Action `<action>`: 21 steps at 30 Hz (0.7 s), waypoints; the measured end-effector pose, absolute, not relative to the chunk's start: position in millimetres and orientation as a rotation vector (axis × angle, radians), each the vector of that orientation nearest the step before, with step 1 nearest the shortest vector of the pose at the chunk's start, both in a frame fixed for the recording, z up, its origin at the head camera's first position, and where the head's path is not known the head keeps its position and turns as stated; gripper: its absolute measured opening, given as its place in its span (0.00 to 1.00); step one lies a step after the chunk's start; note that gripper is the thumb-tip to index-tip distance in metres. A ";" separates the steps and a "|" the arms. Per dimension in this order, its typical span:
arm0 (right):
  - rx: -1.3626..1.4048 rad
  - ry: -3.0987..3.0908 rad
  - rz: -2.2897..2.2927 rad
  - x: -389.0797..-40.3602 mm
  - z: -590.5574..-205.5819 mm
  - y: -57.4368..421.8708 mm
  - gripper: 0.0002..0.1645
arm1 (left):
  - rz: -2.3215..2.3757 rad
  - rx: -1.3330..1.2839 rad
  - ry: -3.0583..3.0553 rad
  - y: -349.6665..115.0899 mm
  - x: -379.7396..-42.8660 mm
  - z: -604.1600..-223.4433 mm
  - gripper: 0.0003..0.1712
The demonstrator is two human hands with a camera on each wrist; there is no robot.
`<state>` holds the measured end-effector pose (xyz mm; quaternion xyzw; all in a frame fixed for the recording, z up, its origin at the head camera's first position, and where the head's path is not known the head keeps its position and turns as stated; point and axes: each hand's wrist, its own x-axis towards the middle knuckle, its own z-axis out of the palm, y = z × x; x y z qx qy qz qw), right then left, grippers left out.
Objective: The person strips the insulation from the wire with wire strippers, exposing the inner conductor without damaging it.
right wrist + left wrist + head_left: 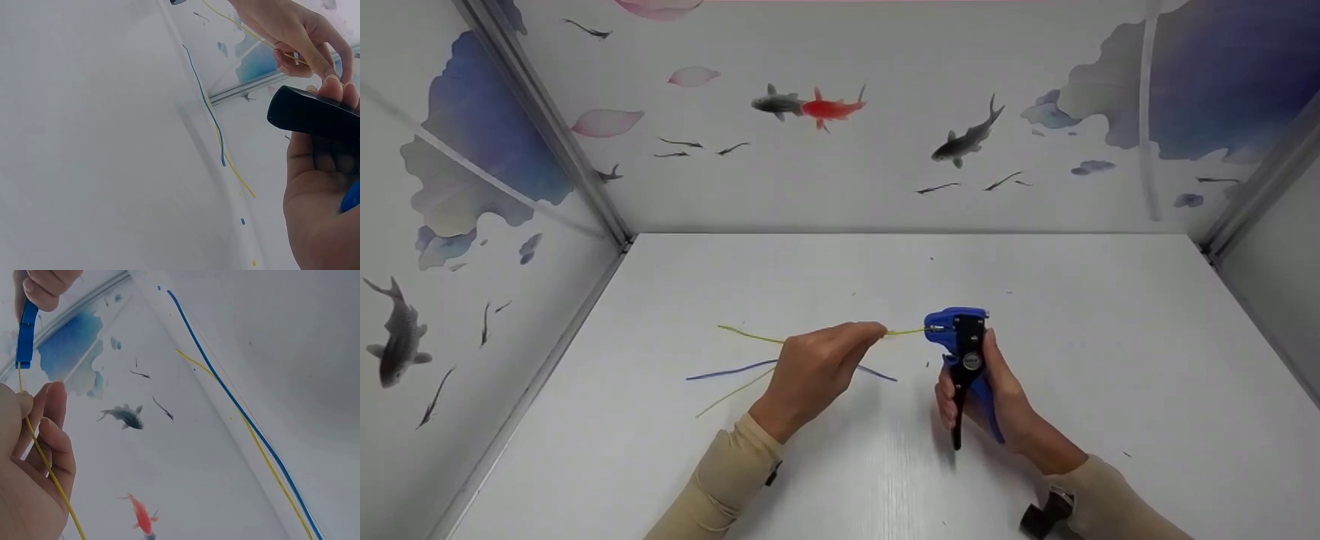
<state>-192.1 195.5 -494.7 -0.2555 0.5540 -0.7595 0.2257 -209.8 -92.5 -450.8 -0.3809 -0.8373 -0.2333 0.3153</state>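
My left hand (814, 367) pinches a thin yellow wire (905, 332) between thumb and fingertips. One end of this wire reaches into the head of a blue and black wire stripper (971, 361). My right hand (1014, 411) grips the stripper by its handles, head pointing up and away. In the left wrist view the held wire (54, 477) runs back across the palm, and the blue stripper tip (24, 349) meets its front end. Beneath the left hand, a blue wire (727, 373) and another yellow wire (735, 394) lie on the table, their middles hidden by the hand.
Small wire scraps lie about the white table (585, 465), such as a blue bit (243, 221) and a yellow bit (254, 262). White panels with painted fish (971, 139) enclose the table at the back and sides.
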 end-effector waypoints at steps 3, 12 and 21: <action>-0.704 1.536 -2.094 -191.8 -494.9 194.8 0.50 | -0.621 -1.002 -2.197 -92.3 -209.7 -451.5 0.12; -0.695 1.511 -2.091 -191.9 -494.5 194.3 0.51 | -0.622 -1.007 -2.188 -91.0 -210.0 -453.1 0.12; -0.730 1.473 -2.091 -192.2 -494.8 194.4 0.51 | -0.602 -1.008 -2.190 -90.6 -209.4 -451.8 0.12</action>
